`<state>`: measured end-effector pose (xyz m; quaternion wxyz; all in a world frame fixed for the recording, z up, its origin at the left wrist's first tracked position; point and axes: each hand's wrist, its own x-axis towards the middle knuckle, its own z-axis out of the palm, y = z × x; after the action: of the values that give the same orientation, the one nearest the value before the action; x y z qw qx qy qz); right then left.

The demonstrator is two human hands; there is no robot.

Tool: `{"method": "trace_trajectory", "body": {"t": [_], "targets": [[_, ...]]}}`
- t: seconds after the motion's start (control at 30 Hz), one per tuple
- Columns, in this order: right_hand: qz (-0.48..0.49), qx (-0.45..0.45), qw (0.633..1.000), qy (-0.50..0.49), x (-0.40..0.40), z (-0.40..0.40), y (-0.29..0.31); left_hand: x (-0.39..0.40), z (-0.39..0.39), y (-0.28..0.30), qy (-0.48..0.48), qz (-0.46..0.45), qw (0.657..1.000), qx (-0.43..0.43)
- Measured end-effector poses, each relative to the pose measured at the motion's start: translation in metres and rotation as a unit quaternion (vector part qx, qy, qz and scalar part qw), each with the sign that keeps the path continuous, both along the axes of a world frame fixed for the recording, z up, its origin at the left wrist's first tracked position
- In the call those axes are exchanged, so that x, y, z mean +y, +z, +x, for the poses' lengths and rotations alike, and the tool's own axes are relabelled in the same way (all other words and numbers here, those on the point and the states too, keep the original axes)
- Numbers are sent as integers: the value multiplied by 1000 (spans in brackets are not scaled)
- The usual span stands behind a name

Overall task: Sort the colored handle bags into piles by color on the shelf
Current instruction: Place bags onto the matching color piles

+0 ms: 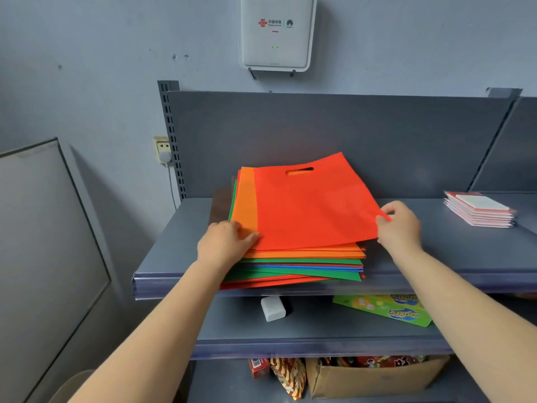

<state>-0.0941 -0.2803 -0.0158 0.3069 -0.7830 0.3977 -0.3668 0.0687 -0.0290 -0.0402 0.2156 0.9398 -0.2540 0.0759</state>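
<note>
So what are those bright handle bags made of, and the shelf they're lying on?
The red handle bag on top looks like thin non-woven fabric: matte, no shine, lying flat with a die-cut handle slot; it could be stiff paper. The stack beneath shows the same thin matte edges in orange, green and blue. The shelf looks like painted sheet metal: smooth grey-blue, faint sheen, with a slotted upright beside it.

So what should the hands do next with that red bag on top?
Probably lift the red bag off the mixed stack and lay it on bare shelf to the right. The right hand already pinches its corner, while the left hand rests on the stack.
</note>
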Motion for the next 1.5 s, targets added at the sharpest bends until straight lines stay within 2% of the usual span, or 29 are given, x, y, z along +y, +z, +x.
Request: {"method": "trace_trajectory", "body": {"t": [0.07, 0.27, 0.4, 0.47, 0.53, 0.67, 0.77, 0.87, 1.07, 1.27, 1.5], "targets": [[15, -40, 999, -2, -4, -9, -4, 10, 8, 1, 48, -22, 998, 36], [84, -131, 987, 23, 9, -23, -12, 27, 17, 15, 108, -83, 984, 117], [224, -241, 943, 49, 23, -32, -16, 37, 12, 22, 101, -141, 982, 77], [274, -284, 916, 70, 33, -39, -14, 43, 2, 24, 80, -198, 975, 57], [315, -319, 890, 87, 43, -48, -12, 51, -14, 24, 60, -292, 951, 80], [374, -347, 850, 128, 65, -70, -11, 73, -52, 14, 74, -468, 874, 107], [410, -361, 823, 156, 80, -87, -12, 91, -89, 4, 115, -544, 826, 99], [458, -371, 788, 178, 96, -106, -13, 108, -132, -2, 146, -580, 799, 68], [523, -350, 743, 230, 128, -150, -23, 143, -233, -15, 212, -650, 728, 39], [588, -321, 687, 282, 164, -195, -33, 193, -335, -28, 303, -661, 684, -65], [632, -248, 624, 387, 244, -227, -31, 266, -444, -15, 376, -684, 602, -170]]}}
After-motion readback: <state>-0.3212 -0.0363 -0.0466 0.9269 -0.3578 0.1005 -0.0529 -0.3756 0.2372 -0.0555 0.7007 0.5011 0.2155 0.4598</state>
